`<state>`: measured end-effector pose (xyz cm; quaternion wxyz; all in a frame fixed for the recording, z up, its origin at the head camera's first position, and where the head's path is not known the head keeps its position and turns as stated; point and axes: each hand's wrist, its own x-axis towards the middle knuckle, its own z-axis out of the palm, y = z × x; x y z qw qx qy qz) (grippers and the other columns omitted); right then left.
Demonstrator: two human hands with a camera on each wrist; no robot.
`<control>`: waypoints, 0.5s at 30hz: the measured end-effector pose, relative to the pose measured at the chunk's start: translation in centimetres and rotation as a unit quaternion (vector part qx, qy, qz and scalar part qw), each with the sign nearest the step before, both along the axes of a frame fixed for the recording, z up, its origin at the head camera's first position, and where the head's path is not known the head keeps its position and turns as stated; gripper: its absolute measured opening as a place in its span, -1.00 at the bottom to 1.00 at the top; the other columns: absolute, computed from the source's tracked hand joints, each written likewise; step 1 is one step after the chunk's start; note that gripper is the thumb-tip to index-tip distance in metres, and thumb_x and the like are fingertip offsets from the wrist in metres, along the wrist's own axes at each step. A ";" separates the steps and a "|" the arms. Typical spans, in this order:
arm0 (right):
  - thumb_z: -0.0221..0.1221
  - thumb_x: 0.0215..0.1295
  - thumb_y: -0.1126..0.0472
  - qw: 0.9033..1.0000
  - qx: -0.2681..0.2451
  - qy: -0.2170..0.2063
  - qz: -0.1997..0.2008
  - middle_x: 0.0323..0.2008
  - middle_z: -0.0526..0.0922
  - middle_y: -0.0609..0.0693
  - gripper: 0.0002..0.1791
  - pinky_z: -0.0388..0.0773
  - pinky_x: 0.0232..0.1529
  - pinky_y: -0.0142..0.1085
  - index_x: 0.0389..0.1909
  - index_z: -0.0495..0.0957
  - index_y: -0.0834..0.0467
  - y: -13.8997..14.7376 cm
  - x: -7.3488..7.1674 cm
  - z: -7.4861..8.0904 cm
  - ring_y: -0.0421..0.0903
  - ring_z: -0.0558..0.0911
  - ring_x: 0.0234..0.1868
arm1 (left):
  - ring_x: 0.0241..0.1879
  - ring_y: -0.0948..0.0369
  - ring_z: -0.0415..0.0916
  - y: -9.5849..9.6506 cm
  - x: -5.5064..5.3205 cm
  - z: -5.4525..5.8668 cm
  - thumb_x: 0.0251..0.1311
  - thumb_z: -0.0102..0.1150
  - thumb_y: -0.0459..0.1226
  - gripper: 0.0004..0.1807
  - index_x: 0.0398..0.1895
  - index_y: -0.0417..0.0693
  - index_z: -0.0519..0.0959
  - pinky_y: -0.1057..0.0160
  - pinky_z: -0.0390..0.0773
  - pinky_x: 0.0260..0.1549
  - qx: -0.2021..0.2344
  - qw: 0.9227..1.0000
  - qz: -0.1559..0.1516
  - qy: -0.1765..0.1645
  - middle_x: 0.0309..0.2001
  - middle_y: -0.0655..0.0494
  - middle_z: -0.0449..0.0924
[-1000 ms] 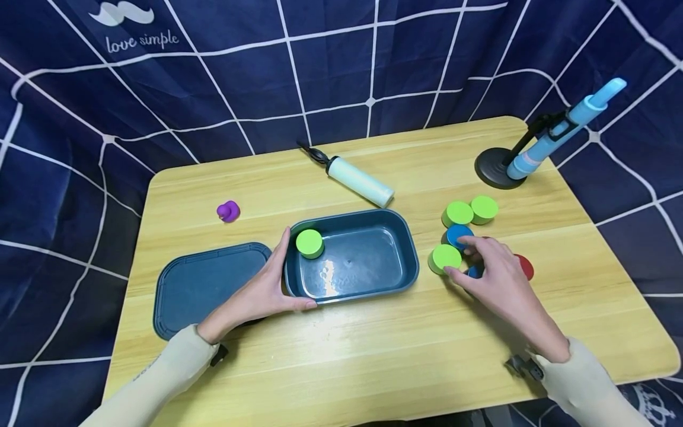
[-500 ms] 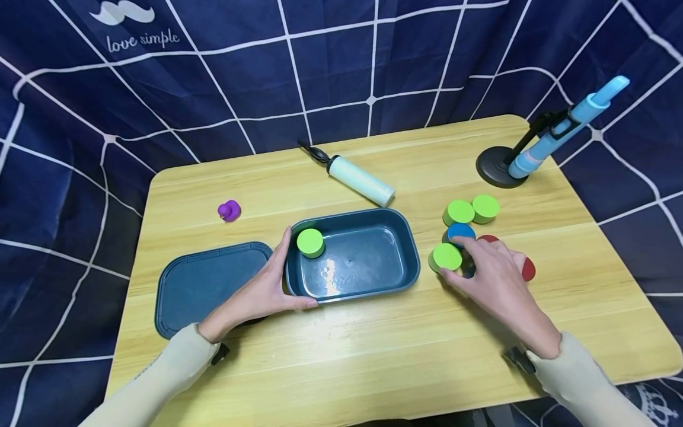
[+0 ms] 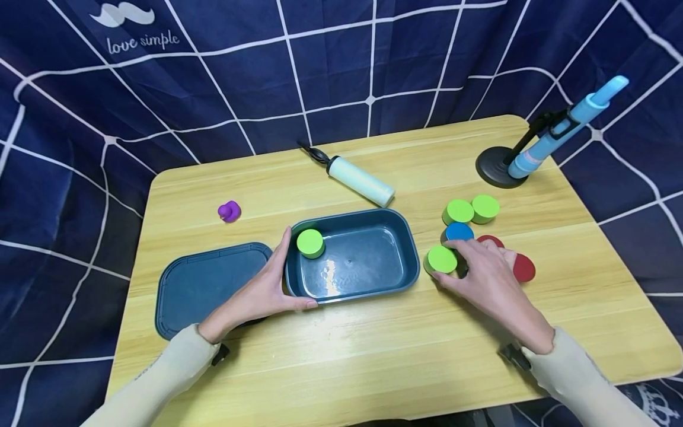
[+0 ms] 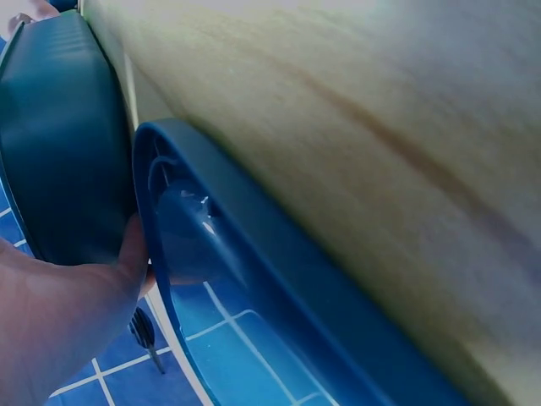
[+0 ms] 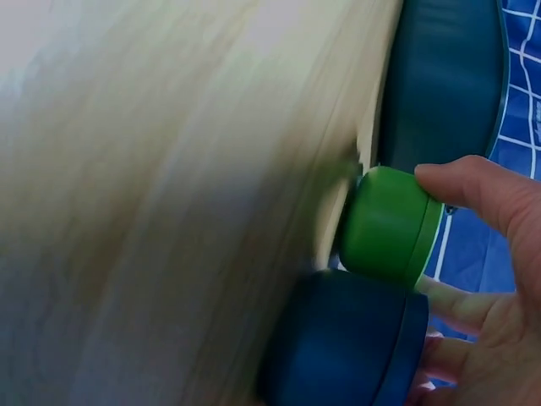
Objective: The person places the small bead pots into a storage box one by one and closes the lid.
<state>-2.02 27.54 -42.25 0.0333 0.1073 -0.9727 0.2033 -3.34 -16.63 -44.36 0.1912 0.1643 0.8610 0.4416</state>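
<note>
My left hand (image 3: 267,289) spans the left end of a dark blue plastic box (image 3: 363,255), fingers straight along its side and thumb along the front rim. Inside the box, a green round container (image 3: 310,244) stands in the left back corner. Between thumb and fingers my right hand (image 3: 488,276) pinches another small green round container (image 3: 440,260), right of the box; the right wrist view shows its lid seam. A blue round container (image 5: 338,347) sits close beside it under the hand. Another blue one (image 3: 459,232) is just behind. Red containers (image 3: 524,268) are partly hidden by the right hand.
Two more green containers (image 3: 472,211) stand behind the blue one. A dark blue lid (image 3: 208,290) lies left of the box. A purple rubber duck (image 3: 229,211), a hand pump (image 3: 360,181) and a light-blue tube on a black stand (image 3: 544,142) are farther back.
My right hand has shifted slightly left, and the green container it pinches has moved left with it, away from the blue ones. My left hand and the box stay put.
</note>
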 end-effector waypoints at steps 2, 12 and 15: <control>0.66 0.11 -0.03 1.000 -0.011 -0.004 -0.001 0.05 0.74 0.28 -0.26 0.10 -0.20 0.08 0.24 0.66 0.24 0.0 0.0 0.0 0.25 0.54 -0.08 | 0.72 -0.08 -0.26 0.0 0.0 0.0 -0.01 0.72 0.24 0.66 0.82 0.20 -0.45 -0.32 0.10 0.53 0.000 1.000 0.000 0.000 0.78 0.05 -0.41; 0.65 0.04 0.14 0.995 -0.100 0.019 -0.013 -0.14 0.68 0.16 -0.33 0.13 -0.13 0.04 0.18 0.66 0.27 0.1 0.1 0.5 0.21 0.48 0.03 | 0.72 -0.08 -0.25 0.0 0.0 -0.1 -0.02 0.72 0.25 0.66 0.82 0.21 -0.45 -0.32 0.11 0.53 -0.001 1.000 0.001 0.001 0.78 0.05 -0.41; 0.64 0.01 0.18 0.992 -0.121 0.039 -0.008 -0.23 0.63 0.09 -0.35 0.15 -0.13 0.00 0.15 0.68 0.26 0.1 0.0 0.6 0.15 0.44 -0.04 | 0.72 -0.09 -0.26 0.0 0.0 -0.1 -0.02 0.72 0.25 0.66 0.82 0.20 -0.45 -0.32 0.11 0.53 0.000 1.000 0.001 0.001 0.78 0.05 -0.41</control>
